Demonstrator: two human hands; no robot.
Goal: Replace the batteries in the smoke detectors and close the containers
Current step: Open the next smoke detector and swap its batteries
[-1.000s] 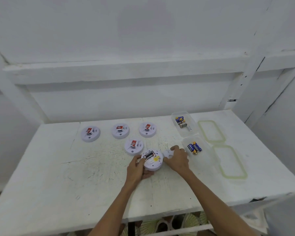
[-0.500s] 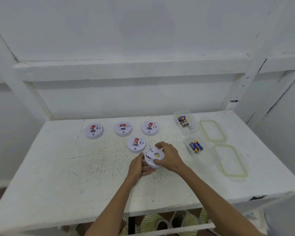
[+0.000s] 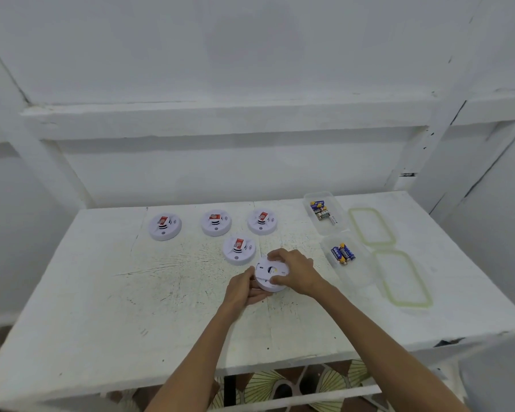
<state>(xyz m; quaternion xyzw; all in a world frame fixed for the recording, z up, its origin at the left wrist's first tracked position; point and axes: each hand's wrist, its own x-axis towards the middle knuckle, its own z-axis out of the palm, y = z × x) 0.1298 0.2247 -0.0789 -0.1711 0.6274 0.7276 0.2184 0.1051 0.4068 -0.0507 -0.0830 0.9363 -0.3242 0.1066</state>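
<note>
A white smoke detector (image 3: 269,273) lies back side up on the white table (image 3: 101,292), its cover plate on top. My left hand (image 3: 243,288) grips its left edge from below. My right hand (image 3: 295,270) grips the cover from above and the right. Several other detectors with red labels stand face up: one (image 3: 239,249) just behind, and a row at the back (image 3: 164,226), (image 3: 216,223), (image 3: 262,221). Two open clear containers hold batteries: the far one (image 3: 324,212) and the near one (image 3: 344,257).
Two green-rimmed clear lids lie right of the containers, the far lid (image 3: 371,226) and the near lid (image 3: 402,278). A white wall with beams rises behind the table. A patterned floor shows below the front edge.
The battery bay was open a second ago with my right hand at a loose cover beside it. The cover now sits over the detector, and both hands hold it.
</note>
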